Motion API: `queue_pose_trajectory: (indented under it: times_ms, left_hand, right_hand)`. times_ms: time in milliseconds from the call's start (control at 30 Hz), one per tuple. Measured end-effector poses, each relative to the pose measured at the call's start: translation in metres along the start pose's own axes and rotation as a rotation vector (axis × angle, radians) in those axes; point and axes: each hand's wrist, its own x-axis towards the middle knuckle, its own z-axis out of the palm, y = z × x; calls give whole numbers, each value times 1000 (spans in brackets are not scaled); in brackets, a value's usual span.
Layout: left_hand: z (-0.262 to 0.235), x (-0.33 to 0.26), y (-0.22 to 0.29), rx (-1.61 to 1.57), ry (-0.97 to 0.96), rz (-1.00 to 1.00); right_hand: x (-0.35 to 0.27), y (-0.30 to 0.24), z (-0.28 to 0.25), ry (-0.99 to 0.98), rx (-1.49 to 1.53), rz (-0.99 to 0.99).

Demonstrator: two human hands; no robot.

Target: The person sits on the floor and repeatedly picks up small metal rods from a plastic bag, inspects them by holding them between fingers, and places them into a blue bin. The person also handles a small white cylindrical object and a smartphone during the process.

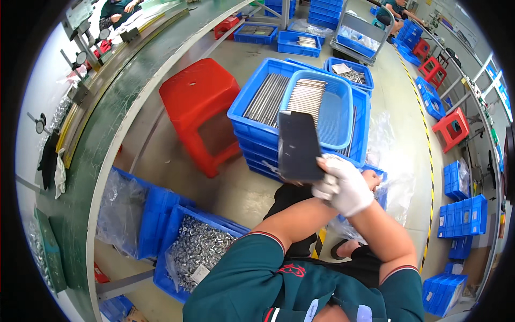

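Note:
My right hand (343, 185), in a white glove, grips the lower right corner of a dark flat rectangular slab (298, 146) and holds it upright in front of me. My bare left forearm crosses under the right wrist. Only the fingers of my left hand (374, 178) show behind the glove, and I cannot tell what they hold. Behind the slab is a stack of blue crates (252, 126) filled with thin metal rods (266, 96). A light-blue basket (335, 115) holding more rods rests on top of the stack.
A red plastic stool (201, 102) stands left of the stack. By my left knee is a blue crate of small metal parts (196, 249) in a plastic bag. A long green workbench (107, 123) curves along the left. More blue crates and red stools line the right, and people sit far off.

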Motion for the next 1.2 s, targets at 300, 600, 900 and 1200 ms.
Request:
queue_pose_trajectory:
  times_ms: [300, 600, 900, 1200]
  left_hand:
    - [-16, -29, 13, 405, 322, 150]
    - [7, -56, 49, 498, 335, 4]
    - [-1, -14, 33, 404, 317, -6]
    - [-4, -18, 9, 163, 131, 97]
  right_hand:
    - [135, 42, 44, 34, 65, 84]
    - [191, 66, 34, 133, -39, 22]
    - [199, 60, 54, 125, -282, -99]
    - [212, 13, 64, 235, -605, 75]
